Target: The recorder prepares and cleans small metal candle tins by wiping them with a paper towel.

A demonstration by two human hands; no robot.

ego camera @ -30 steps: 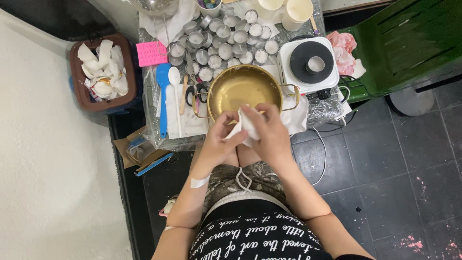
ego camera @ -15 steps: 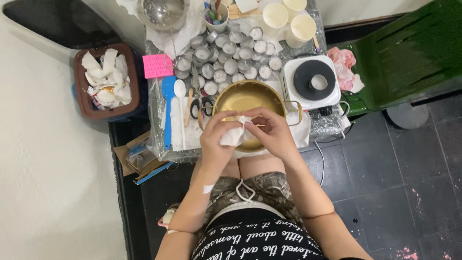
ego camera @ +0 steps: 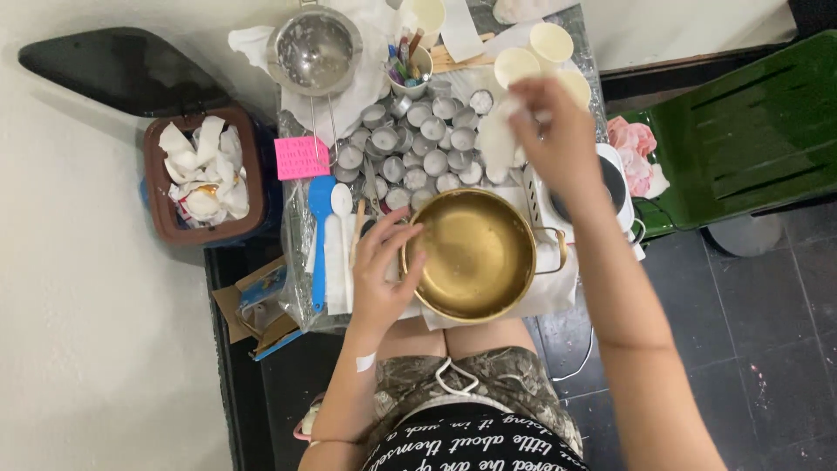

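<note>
— Steadying the brass pot (ego camera: 475,255) comes first, doesn't it? Our left hand (ego camera: 384,270) sits at the pot's left rim, near the middle of the frame, fingers curled onto the edge.

— Yes, and we'd judge a firmer hold wiser: thumb and fingers only rest against the rim, so the pot could slide on the white cloth (ego camera: 549,292) under it.

— And our right hand (ego camera: 558,144)?

— Raised toward the upper right, above the white hotplate (ego camera: 610,187), pinching a crumpled white tissue (ego camera: 497,144) between fingertips. It is blurred, so we can't tell how tightly it is clenched.

— Then we should keep that tissue bunched and carry it high over the small metal cups (ego camera: 418,148) crowded just above the pot, so nothing gets knocked.

— Agreed. Our right forearm runs diagonally from the lower right corner up across the pot's handle side, wrist bent slightly inward; the left forearm rises straight from the lap, wrist level.

— The brown bin (ego camera: 161,222) of used tissue stands at the far left.
</note>
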